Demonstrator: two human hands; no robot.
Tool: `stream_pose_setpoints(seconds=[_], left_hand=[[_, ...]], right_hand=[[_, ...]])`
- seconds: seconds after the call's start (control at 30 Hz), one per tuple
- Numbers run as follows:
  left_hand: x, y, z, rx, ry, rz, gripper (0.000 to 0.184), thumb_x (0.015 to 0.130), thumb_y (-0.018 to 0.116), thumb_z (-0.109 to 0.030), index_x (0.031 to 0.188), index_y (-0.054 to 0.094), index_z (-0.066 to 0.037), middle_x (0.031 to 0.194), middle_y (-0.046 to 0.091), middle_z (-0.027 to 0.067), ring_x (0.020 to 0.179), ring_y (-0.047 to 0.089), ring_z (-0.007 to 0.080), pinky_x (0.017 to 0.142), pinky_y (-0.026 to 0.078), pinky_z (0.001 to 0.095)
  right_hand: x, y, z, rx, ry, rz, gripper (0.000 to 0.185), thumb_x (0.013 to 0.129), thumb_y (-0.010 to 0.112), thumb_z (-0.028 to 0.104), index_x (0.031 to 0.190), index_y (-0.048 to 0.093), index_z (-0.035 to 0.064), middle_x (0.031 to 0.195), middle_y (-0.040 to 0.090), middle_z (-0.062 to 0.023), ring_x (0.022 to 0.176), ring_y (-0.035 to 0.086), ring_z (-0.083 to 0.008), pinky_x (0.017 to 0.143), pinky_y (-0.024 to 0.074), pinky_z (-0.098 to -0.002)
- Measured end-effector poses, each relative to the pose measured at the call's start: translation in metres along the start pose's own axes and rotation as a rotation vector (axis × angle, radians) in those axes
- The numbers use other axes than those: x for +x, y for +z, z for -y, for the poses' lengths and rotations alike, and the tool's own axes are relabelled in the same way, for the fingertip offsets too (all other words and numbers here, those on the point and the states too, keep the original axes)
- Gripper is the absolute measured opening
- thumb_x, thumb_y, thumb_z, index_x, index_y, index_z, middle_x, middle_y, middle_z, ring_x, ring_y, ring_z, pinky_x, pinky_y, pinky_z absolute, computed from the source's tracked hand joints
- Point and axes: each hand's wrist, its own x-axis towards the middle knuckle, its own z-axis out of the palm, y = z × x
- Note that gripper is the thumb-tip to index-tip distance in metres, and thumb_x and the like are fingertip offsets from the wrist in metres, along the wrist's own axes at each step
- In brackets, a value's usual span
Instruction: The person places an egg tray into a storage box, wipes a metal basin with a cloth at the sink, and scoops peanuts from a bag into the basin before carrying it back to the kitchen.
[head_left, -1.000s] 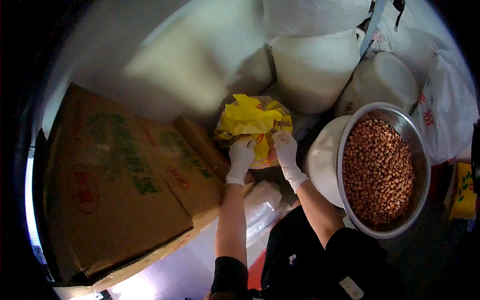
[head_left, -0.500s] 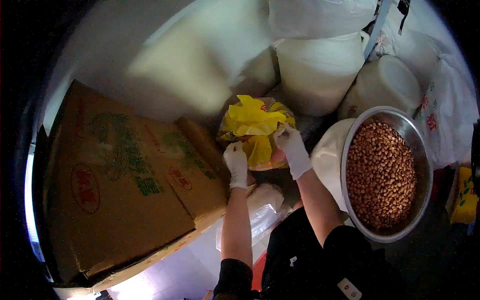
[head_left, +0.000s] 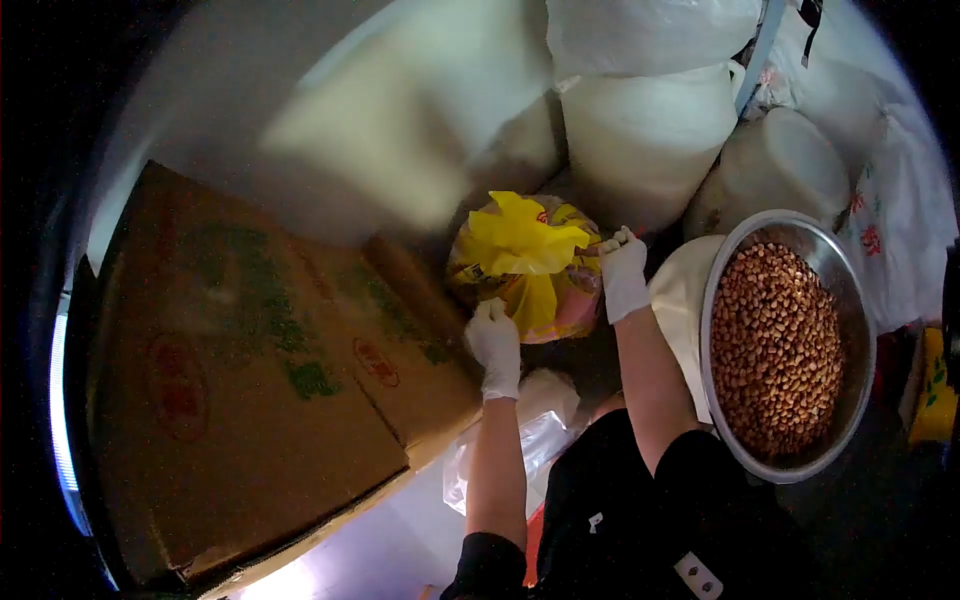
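Note:
A round, full plastic bag (head_left: 532, 245), clear with printed sides and a bunched yellow top, sits between my two gloved hands. My left hand (head_left: 496, 345) is closed, its fingers pinched at the bag's lower left edge. At the bag's upper right edge my right hand (head_left: 624, 272) has its fingers curled together on the plastic. Both hands wear thin white gloves. What fills the bag cannot be made out clearly.
A large cardboard box (head_left: 270, 400) stands on the left. To the right, a metal basin (head_left: 712, 360) full of brown nuts or beans rests on a white container (head_left: 678, 300). White buckets (head_left: 650, 140) and a white printed bag (head_left: 905, 220) stand behind.
My right hand has moved right, from the yellow top to the bag's outer edge. My left hand has shifted slightly right and down. The whole view has shifted a little.

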Motion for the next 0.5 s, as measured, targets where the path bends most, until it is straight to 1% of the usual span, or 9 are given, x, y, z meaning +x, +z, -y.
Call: stream_pose_setpoints(seconds=[0.07, 0.1, 0.13, 0.2, 0.23, 0.27, 0.33, 0.43, 0.5], left_hand=[[-0.011, -0.003, -0.005, 0.256, 0.142, -0.037, 0.024, 0.084, 0.054, -0.026, 0.085, 0.067, -0.006, 0.076, 0.062, 0.0176, 0.072, 0.058, 0.034, 0.065, 0.047, 0.0404], [-0.016, -0.003, -0.006, 0.381, 0.214, -0.054, 0.025, 0.084, 0.054, -0.028, 0.085, 0.067, -0.006, 0.075, 0.062, 0.0176, 0.072, 0.058, 0.0353, 0.065, 0.047, 0.0414], [-0.019, -0.004, -0.006, 0.39, 0.195, -0.033, 0.025, 0.083, 0.054, -0.028, 0.086, 0.067, -0.007, 0.074, 0.061, 0.0176, 0.072, 0.057, 0.0362, 0.065, 0.047, 0.042], [-0.017, -0.005, -0.007, 0.404, 0.162, -0.003, 0.025, 0.083, 0.054, -0.03, 0.087, 0.068, -0.01, 0.073, 0.061, 0.0176, 0.071, 0.056, 0.0379, 0.066, 0.046, 0.0433], [-0.016, -0.004, -0.006, 0.369, 0.166, -0.058, 0.024, 0.083, 0.054, -0.029, 0.083, 0.067, -0.009, 0.072, 0.06, 0.0174, 0.07, 0.056, 0.0374, 0.063, 0.046, 0.0445], [-0.015, -0.002, -0.004, 0.335, 0.166, -0.11, 0.024, 0.082, 0.053, -0.028, 0.079, 0.066, -0.009, 0.071, 0.06, 0.0172, 0.069, 0.056, 0.0368, 0.061, 0.046, 0.0457], [-0.013, 0.0, 0.001, 0.271, 0.144, -0.161, 0.024, 0.081, 0.053, -0.028, 0.076, 0.065, -0.008, 0.072, 0.06, 0.0174, 0.069, 0.056, 0.0366, 0.06, 0.045, 0.0464], [-0.009, -0.002, 0.01, 0.105, 0.081, -0.153, 0.025, 0.082, 0.054, -0.028, 0.077, 0.065, -0.007, 0.077, 0.061, 0.0179, 0.072, 0.057, 0.036, 0.064, 0.046, 0.0443], [-0.009, 0.0, 0.011, -0.126, 0.039, -0.125, 0.027, 0.084, 0.053, -0.029, 0.076, 0.064, -0.005, 0.082, 0.062, 0.0173, 0.076, 0.058, 0.0336, 0.068, 0.046, 0.0424]], right_hand=[[-0.027, 0.027, -0.024, -0.882, -0.048, -0.317, 0.021, 0.091, 0.043, 0.02, 0.103, 0.051, 0.0041, 0.082, 0.055, -0.0056, 0.068, 0.053, -0.0158, 0.054, 0.0419, -0.0246], [-0.049, 0.064, -0.061, -0.982, -0.143, -0.499, 0.019, 0.09, 0.043, 0.018, 0.102, 0.051, 0.0056, 0.078, 0.053, -0.004, 0.061, 0.049, -0.014, 0.05, 0.0393, -0.0233], [-0.069, 0.082, -0.08, -1.077, -0.245, -0.682, 0.016, 0.09, 0.043, 0.016, 0.101, 0.05, 0.007, 0.075, 0.051, -0.0023, 0.053, 0.045, -0.0122, 0.046, 0.0367, -0.022], [-0.103, 0.073, -0.073, -1.26, -0.031, -0.701, 0.023, 0.089, 0.044, 0.016, 0.109, 0.05, 0.0049, 0.081, 0.053, -0.0037, 0.058, 0.048, -0.0131, 0.049, 0.0396, -0.0229], [-0.118, 0.063, -0.069, -1.35, 0.083, -0.716, 0.027, 0.089, 0.045, 0.017, 0.113, 0.05, 0.0039, 0.084, 0.054, -0.0044, 0.06, 0.049, -0.0136, 0.051, 0.041, -0.0234], [-0.127, 0.039, -0.064, -1.366, 0.17, -0.655, 0.031, 0.085, 0.051, 0.017, 0.112, 0.052, 0.0029, 0.087, 0.055, -0.0032, 0.064, 0.053, -0.016, 0.056, 0.0452, -0.0271], [-0.129, 0.029, -0.082, -1.208, 0.423, -0.438, 0.026, 0.082, 0.055, 0.019, 0.104, 0.055, 0.0065, 0.091, 0.056, -0.0022, 0.069, 0.054, -0.0153, 0.061, 0.0457, -0.0282], [-0.093, 0.043, -0.125, -1.359, 0.283, -0.617, 0.022, 0.081, 0.056, 0.018, 0.101, 0.054, 0.0091, 0.094, 0.056, -0.0012, 0.072, 0.053, -0.0136, 0.062, 0.0448, -0.0267], [-0.072, 0.043, -0.133, -1.249, 0.161, -0.835, 0.022, 0.082, 0.056, 0.018, 0.102, 0.054, 0.01, 0.096, 0.056, -0.0013, 0.078, 0.053, -0.013, 0.065, 0.0446, -0.0275]])
